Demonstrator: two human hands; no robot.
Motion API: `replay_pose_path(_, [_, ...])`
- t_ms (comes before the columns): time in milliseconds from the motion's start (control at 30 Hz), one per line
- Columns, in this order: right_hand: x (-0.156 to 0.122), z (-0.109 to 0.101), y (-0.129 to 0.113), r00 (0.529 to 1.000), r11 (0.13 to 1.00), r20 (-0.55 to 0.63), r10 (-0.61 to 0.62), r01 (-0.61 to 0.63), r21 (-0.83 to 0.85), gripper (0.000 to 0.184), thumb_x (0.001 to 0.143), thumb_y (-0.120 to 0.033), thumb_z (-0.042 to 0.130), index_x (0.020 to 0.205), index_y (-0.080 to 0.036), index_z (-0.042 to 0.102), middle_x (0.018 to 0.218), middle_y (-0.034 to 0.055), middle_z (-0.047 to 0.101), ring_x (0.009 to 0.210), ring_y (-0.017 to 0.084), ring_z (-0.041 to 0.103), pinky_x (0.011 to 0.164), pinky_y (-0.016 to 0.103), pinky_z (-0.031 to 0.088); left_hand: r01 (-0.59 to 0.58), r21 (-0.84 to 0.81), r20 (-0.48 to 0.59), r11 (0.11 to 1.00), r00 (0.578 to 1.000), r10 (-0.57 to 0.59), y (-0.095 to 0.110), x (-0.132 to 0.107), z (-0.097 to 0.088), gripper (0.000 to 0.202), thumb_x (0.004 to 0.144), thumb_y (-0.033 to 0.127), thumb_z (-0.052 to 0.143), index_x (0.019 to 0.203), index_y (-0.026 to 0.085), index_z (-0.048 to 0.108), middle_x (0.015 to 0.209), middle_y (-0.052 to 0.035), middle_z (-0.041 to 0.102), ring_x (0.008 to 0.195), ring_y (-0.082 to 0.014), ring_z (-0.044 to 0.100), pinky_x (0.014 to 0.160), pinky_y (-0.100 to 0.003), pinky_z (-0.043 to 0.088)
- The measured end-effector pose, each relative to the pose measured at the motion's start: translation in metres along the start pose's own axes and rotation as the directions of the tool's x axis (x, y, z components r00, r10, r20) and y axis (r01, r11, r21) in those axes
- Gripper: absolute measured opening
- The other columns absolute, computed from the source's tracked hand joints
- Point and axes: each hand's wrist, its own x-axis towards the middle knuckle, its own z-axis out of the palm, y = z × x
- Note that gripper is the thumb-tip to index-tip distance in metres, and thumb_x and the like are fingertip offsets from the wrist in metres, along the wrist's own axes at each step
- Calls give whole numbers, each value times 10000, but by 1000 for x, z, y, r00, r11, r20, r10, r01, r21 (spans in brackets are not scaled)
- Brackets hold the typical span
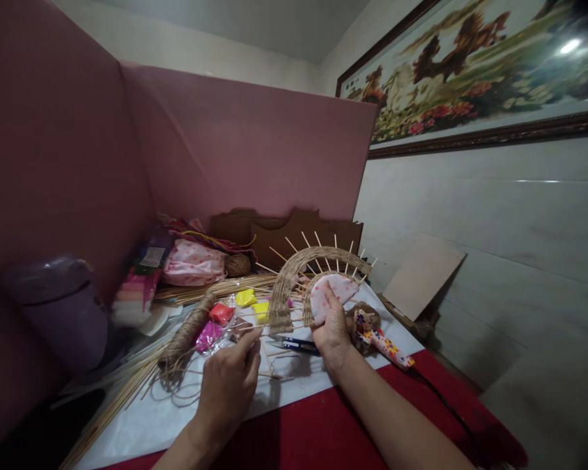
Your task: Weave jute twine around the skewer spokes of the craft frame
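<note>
My right hand [333,329] grips a half-round woven piece by its pink-dotted fabric centre [340,290], thumb on the front. Twine is woven into a wide outer band [287,284] and a narrow inner one, and thin wooden sticks [317,240] fan out past the rim. At the lower left end of the band, my left hand [232,375] has its thumb and index finger closed at a wooden stick [245,328]; its other fingers are curled. Dark blue-handled snips [301,344] lie below the woven piece, between my hands.
A roll of twine [189,333], bright clay packets [221,313] and long sticks [127,398] lie to the left. A flower-patterned glue gun [385,346] with a cord lies right. Behind are dotted fabric [193,262], a twine ball [238,265] and cardboard [240,225]. A lidded purple container [61,320] stands far left.
</note>
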Motion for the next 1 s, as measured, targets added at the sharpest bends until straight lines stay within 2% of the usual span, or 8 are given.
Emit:
replay_pose_path(300, [-4, 2, -2, 998, 995, 14, 59, -60, 84, 172, 673, -243, 663, 824, -174, 618, 648, -15, 690, 526, 121, 629, 630, 257, 551, 117, -51, 98, 992, 989, -112, 10, 1, -5, 336, 814, 208, 421, 1094, 191, 607, 752, -60, 715, 748, -231, 657, 720, -323, 453])
replay_pose_path(433, [-6, 3, -2, 998, 994, 25, 63, -65, 90, 173, 673, -246, 665, 819, -172, 611, 627, -18, 687, 504, 117, 622, 604, 248, 552, 151, -58, 130, 987, 981, -143, 11, 1, -6, 344, 814, 212, 424, 1112, 197, 596, 738, -58, 710, 694, -223, 644, 631, -299, 428])
replay_pose_path(500, [-5, 2, -1, 998, 994, 12, 54, -55, 92, 177, 666, -240, 670, 819, -173, 611, 625, -21, 686, 504, 114, 622, 595, 241, 550, 150, -44, 140, 988, 980, -143, 10, 1, -6, 352, 820, 216, 420, 1126, 204, 592, 735, -59, 709, 670, -217, 640, 600, -287, 414])
replay_pose_path(633, [-1, 0, -1, 999, 997, 41, 26, -29, 67, 186, 658, -264, 685, 807, -177, 617, 649, -23, 690, 531, 112, 634, 593, 230, 547, 112, -1, 168, 994, 980, -110, 5, 4, -8, 354, 851, 244, 399, 1132, 251, 615, 797, -75, 722, 725, -217, 660, 640, -281, 422])
replay_pose_path(867, [7, -1, -6, 997, 996, 58, 57, -61, 66, 146, 683, -270, 661, 773, -165, 613, 616, -15, 683, 483, 111, 615, 584, 246, 549, 76, 85, 246, 993, 965, -95, 4, 12, -23, 318, 861, 350, 426, 1097, 346, 638, 916, -70, 728, 834, -269, 665, 666, -307, 429])
replay_pose_path(1000, [8, 0, -9, 996, 994, 66, 64, -70, 87, 137, 685, -258, 655, 767, -160, 605, 606, -8, 681, 480, 120, 613, 572, 260, 549, 82, 40, 279, 996, 956, -91, 1, 14, -27, 335, 856, 301, 421, 1117, 351, 625, 966, -77, 717, 883, -295, 648, 699, -342, 424])
